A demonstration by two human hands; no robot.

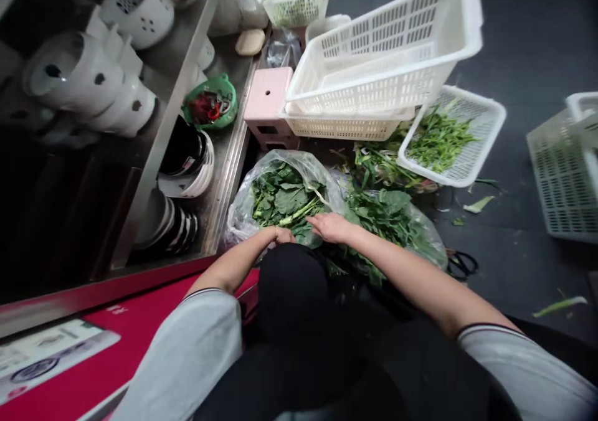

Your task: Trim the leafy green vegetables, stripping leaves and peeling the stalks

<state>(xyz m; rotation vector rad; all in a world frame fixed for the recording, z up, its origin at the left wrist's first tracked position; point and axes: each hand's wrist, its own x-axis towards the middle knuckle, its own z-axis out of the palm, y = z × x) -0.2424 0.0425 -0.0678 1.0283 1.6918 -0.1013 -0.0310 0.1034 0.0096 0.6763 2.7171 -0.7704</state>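
A clear plastic bag [243, 187] stands open in front of me, filled with dark leafy greens [289, 198] with thick pale-green stems. My right hand [329, 227] reaches over the bag's right side, its fingers stretched toward the stems and nothing visibly gripped. At the near edge of the same bag is my left hand [284, 235]; my dark-clothed knee and the leaves hide most of its fingers. To the right lies a second plastic bag [432, 243] with more leafy greens [387, 217], under my right forearm.
White baskets [383, 60] rest stacked beside a pink stool [268, 94]. Another basket [486, 122] contains cut greens. Scissors [461, 263] and leaf scraps [479, 204] lie on the dark floor. Metal shelving [187, 53] at left carries white pots, bowls and a green basket [227, 109].
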